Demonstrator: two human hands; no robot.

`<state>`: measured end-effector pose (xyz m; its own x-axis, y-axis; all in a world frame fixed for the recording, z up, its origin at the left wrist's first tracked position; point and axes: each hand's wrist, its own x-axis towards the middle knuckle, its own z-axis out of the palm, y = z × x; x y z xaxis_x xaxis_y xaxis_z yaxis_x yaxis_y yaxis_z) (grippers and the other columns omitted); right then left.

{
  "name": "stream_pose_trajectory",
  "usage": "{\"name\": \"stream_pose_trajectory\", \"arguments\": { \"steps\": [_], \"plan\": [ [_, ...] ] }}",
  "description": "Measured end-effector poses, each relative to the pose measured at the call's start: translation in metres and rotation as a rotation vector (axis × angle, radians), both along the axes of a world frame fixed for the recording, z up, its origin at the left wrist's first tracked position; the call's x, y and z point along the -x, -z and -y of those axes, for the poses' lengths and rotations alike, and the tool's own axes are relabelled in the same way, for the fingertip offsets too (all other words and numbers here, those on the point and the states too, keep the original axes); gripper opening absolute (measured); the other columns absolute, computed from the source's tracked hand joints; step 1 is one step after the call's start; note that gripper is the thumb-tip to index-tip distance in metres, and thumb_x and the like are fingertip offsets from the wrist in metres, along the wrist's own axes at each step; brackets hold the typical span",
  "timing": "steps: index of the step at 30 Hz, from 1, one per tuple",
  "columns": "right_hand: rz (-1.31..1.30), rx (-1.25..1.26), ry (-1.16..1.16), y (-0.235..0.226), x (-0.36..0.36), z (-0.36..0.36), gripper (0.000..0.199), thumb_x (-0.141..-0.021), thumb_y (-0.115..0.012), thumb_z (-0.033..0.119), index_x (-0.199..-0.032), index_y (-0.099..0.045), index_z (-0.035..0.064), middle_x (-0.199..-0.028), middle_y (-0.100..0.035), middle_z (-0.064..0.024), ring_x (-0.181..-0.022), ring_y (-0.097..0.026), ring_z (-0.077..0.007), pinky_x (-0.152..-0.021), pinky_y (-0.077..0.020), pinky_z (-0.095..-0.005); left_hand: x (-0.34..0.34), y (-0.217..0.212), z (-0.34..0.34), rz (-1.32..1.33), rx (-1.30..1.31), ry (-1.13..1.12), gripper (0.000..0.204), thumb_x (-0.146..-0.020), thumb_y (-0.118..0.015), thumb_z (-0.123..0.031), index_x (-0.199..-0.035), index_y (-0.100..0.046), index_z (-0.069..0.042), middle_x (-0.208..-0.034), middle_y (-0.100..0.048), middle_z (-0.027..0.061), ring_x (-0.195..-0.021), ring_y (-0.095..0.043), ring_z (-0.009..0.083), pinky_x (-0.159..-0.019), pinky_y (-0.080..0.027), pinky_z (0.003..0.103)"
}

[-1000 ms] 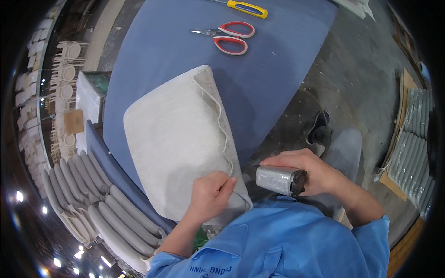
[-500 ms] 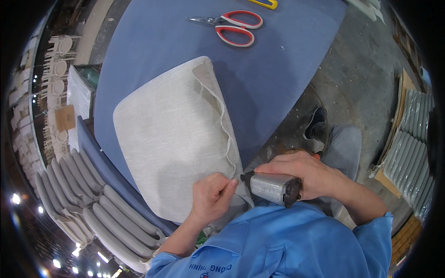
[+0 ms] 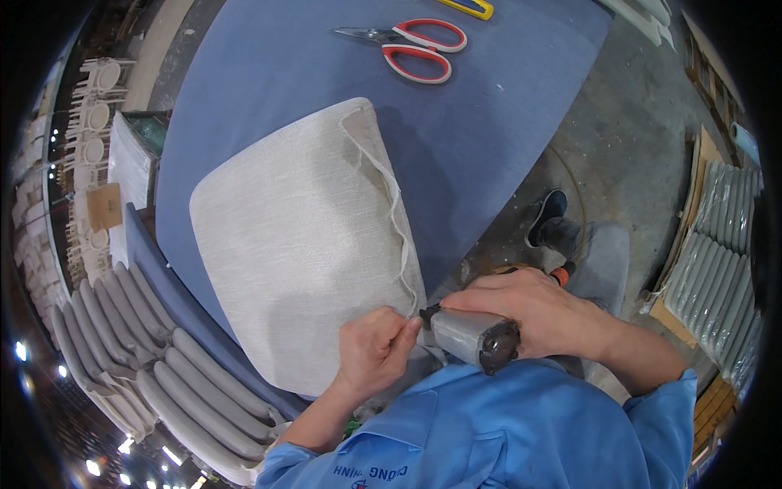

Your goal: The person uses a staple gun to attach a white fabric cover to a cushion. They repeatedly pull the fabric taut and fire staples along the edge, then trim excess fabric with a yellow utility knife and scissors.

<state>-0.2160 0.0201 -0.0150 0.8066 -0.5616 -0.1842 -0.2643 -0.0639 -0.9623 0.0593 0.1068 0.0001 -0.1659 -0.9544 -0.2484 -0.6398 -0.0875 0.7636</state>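
1. While clenching the left hand [image 3: 375, 352] on the loose fabric edge [image 3: 397, 208] of a pale padded panel [image 3: 285, 236], grasped a grey hand tool [image 3: 466, 334] in the right hand [image 3: 542, 314].
2. Had the panel lying on a blue surface [image 3: 456, 155], its lower end near the front of a blue shirt [image 3: 521, 416].
3. Pinched the edge toward the panel's lower right corner, between thumb and curled fingers.
4. Pointed the tool's black nose [image 3: 429, 312] leftward, just beside the left thumb; could not tell whether touching the fabric or slightly short of it.
5. Wrapped the right hand over the tool's far side, near an orange fitting [image 3: 562, 273].
6. Saw scissors [image 3: 391, 37] with red and white handles farther up the surface, well apart from the panel, and beyond them a yellow handle [image 3: 472, 8], cropped by the view's upper edge.
7. Saw rows of grey cushions [image 3: 204, 383] to the left, below a brown carton [image 3: 104, 207] and pale chairs [image 3: 106, 77].
8. Saw a dark shoe [image 3: 547, 213] on the grey floor [image 3: 619, 155] to the right, and farther out grey padded pieces [image 3: 717, 273] in clear wrapping.
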Motion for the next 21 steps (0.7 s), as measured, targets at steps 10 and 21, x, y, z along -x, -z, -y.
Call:
{"name": "stream_pose_trajectory", "arguments": {
  "steps": [10,21],
  "plan": [
    [-0.036,0.127,-0.020,0.006,0.000,-0.006,0.065,-0.075,-0.091,0.008,-0.137,-0.071,0.0114,-0.105,-0.077,-0.0153,-0.103,-0.076,-0.0436,-0.087,-0.0592,-0.0541,0.007,-0.003,-0.004,0.127,0.014,0.008,0.030,-0.105,-0.075,-0.014,-0.080,-0.065,-0.001,-0.073,-0.063,0.0166,-0.063,-0.062,0.0356,-0.059,-0.045,0.046],
    [0.421,0.196,0.408,0.028,0.062,-0.036,0.072,-0.076,-0.091,0.006,-0.144,-0.070,-0.0024,-0.127,-0.081,-0.0195,-0.114,-0.080,-0.0368,-0.099,-0.0611,-0.0413,0.070,-0.046,-0.015,0.772,-0.225,-0.027,0.068,-0.099,-0.080,-0.058,-0.069,-0.075,0.003,-0.064,-0.069,0.0224,-0.061,-0.072,0.0425,-0.060,-0.055,0.051]
  ]
}}
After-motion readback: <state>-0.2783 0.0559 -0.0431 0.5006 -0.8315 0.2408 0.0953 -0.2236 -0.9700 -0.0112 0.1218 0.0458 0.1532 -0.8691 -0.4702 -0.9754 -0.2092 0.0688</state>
